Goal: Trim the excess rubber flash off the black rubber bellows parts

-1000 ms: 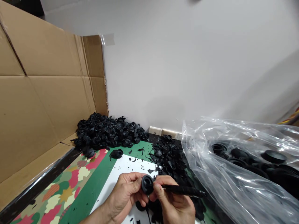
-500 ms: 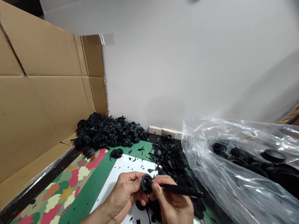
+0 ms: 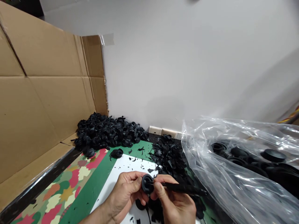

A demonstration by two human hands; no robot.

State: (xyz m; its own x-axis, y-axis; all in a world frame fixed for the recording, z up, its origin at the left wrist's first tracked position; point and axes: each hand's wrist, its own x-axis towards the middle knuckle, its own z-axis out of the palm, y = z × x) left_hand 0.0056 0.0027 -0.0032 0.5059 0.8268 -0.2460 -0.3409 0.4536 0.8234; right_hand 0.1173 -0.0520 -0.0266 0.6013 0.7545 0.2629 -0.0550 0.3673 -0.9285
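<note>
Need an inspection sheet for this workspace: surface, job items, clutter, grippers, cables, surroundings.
Surface: patterned mat with a green band, white sheet on top.
Job items: black rubber ring, black pen-shaped tool with its end at the ring's opening.
Clutter: black rubber scraps over the sheet's edge; heap of ribbed black rubber parts; clear plastic bag of round black parts.
Grippers: bare hands; left hand grips the ring, right hand grips the tool.
Cables: nothing seen.
Surroundings: cardboard sheet standing at left, white wall behind, cream wall fitting low down.
</note>
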